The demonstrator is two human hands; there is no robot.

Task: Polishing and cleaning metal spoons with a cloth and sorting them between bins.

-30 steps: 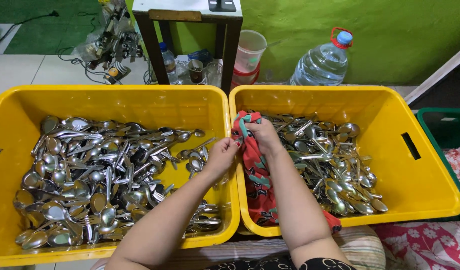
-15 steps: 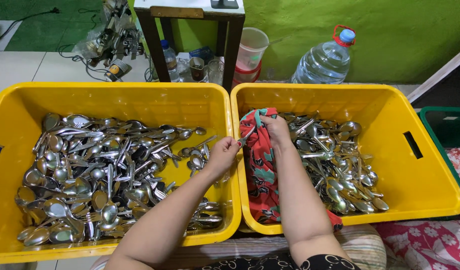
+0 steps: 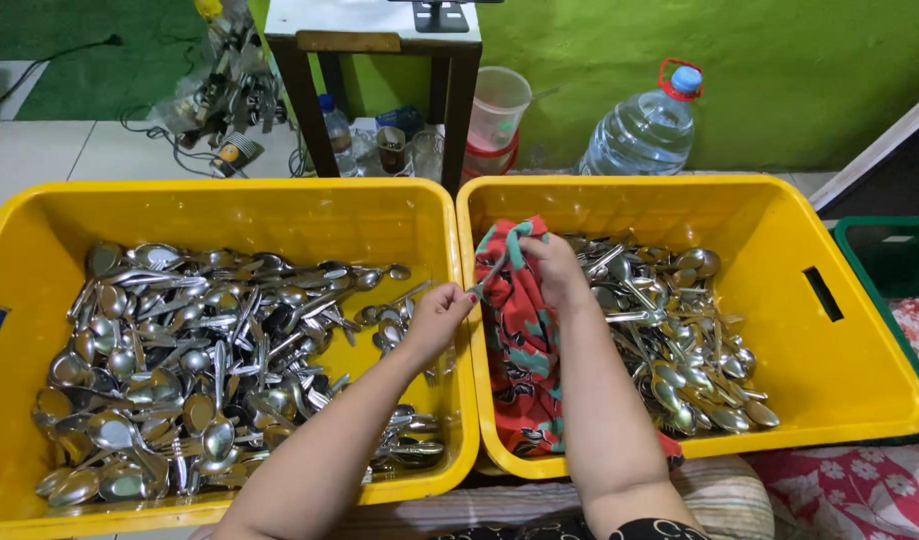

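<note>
Red patterned cloth (image 3: 519, 330), teal-marked, draped over the near-left inner wall of the right yellow crate (image 3: 859, 350), its upper end bunched under the right hand (image 3: 551, 268), fingers closed on the fabric. One metal spoon (image 3: 491, 274), held at its handle end by the pinched left hand (image 3: 437, 318), slants up from that pinch into the cloth fold beside the right hand. Left yellow crate (image 3: 19, 240): loose spoons piled. Right crate: more spoons beside the cloth.
</note>
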